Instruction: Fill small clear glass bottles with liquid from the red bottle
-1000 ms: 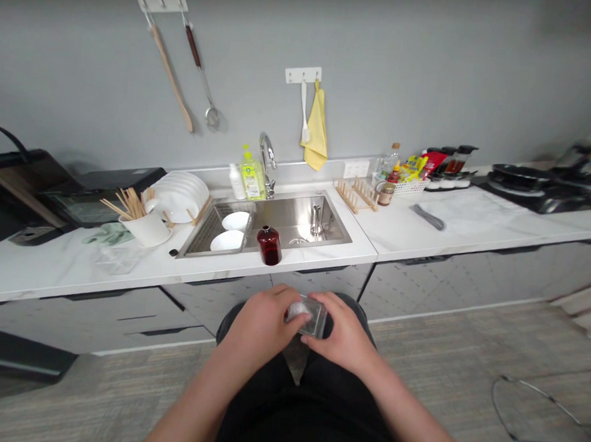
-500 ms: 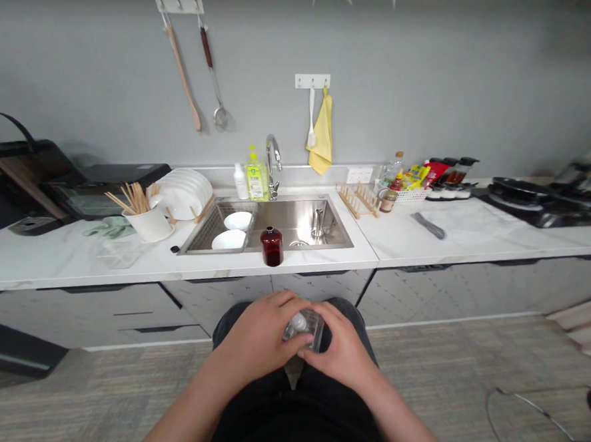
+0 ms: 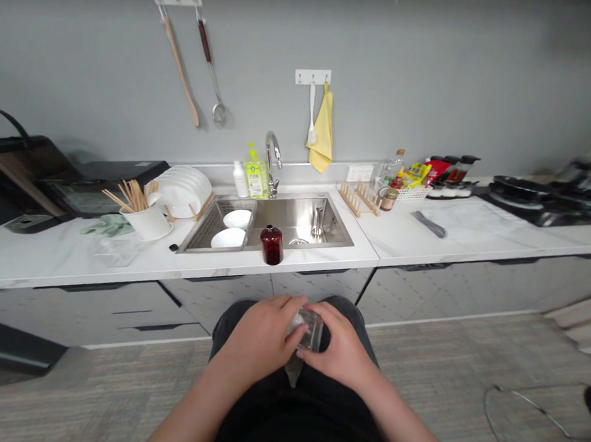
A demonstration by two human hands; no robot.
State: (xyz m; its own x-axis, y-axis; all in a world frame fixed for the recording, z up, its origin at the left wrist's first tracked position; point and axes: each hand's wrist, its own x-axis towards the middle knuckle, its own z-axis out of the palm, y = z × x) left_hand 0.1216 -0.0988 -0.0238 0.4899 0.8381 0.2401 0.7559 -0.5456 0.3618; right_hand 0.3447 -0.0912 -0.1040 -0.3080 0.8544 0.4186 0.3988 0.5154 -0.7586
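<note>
Low over my lap, in front of the counter, both hands are around a small clear plastic container (image 3: 313,332). My left hand (image 3: 267,331) wraps its left side, with the thumb bent across the top. On the opposite side, my right hand (image 3: 342,347) grips it with fingers and thumb curled round the edge. Something whitish shows through or on the container near the left thumb, but I cannot make out what it is. Straight ahead, a dark red bottle (image 3: 272,245) without a cap stands upright at the sink's front edge.
Behind the bottle is the steel sink (image 3: 296,214) with two white bowls (image 3: 229,237) and a faucet (image 3: 273,156). Left of it are plates (image 3: 184,191), a chopstick holder (image 3: 148,223) and a clear plastic bag (image 3: 116,253). A wooden rack (image 3: 359,198) stands to the right.
My left thumb has moved up and inward across the container, so its lower corner shows more. The right hand keeps its grip. The view has shifted slightly.
</note>
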